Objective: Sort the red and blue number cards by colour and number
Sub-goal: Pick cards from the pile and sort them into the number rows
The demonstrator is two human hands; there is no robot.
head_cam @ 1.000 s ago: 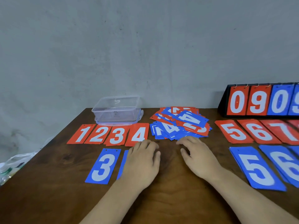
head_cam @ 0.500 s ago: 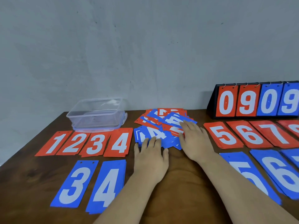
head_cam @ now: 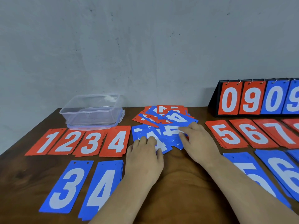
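Observation:
A loose heap of red and blue number cards [head_cam: 163, 118] lies at the table's back middle. My left hand [head_cam: 144, 157] rests flat with its fingertips on a blue 4 card [head_cam: 159, 143] at the heap's front edge. My right hand [head_cam: 198, 141] lies on the heap's right side, fingers touching another blue 4 card [head_cam: 171, 130]. Red stacks 1 [head_cam: 46, 141], 2 [head_cam: 67, 141], 3 [head_cam: 89, 143], 4 [head_cam: 116, 140] form a row on the left, with blue 3 [head_cam: 66, 186] and blue 4 [head_cam: 103, 186] below. Red 5 [head_cam: 226, 134], 6 [head_cam: 254, 133], 7 [head_cam: 279, 132] and blue 5 [head_cam: 247, 167], 6 [head_cam: 284, 172] lie on the right.
A clear plastic box [head_cam: 92, 110] stands at the back left behind the red row. A black flip scoreboard [head_cam: 257, 99] showing 0 9 0 9 stands at the back right. The wooden table's [head_cam: 178, 191] left edge runs diagonally past the red 1. A grey wall is behind.
Both hands moved forward from the bare wood onto the heap: the left now touches the front blue 4, the right has slid onto the heap's right side. The camera tilted down and closer.

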